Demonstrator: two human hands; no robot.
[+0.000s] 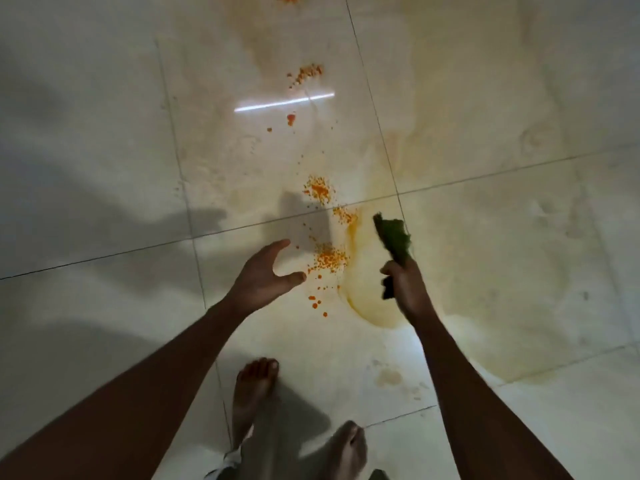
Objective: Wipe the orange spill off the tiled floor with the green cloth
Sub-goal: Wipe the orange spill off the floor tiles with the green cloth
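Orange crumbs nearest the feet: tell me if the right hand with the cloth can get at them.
Probably yes. The right hand grips the green cloth just beside the orange crumbs, with only bare floor between; the left hand hovers open on the other side.

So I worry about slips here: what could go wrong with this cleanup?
1. The bare feet stand close to the yellowish wet film; stepping into it could mean a slip or tracked stains.
2. The right hand holds the green cloth bunched, so a sweep may scatter the orange spill rather than gather it.
3. The clumps farther up the tiled floor could be missed.
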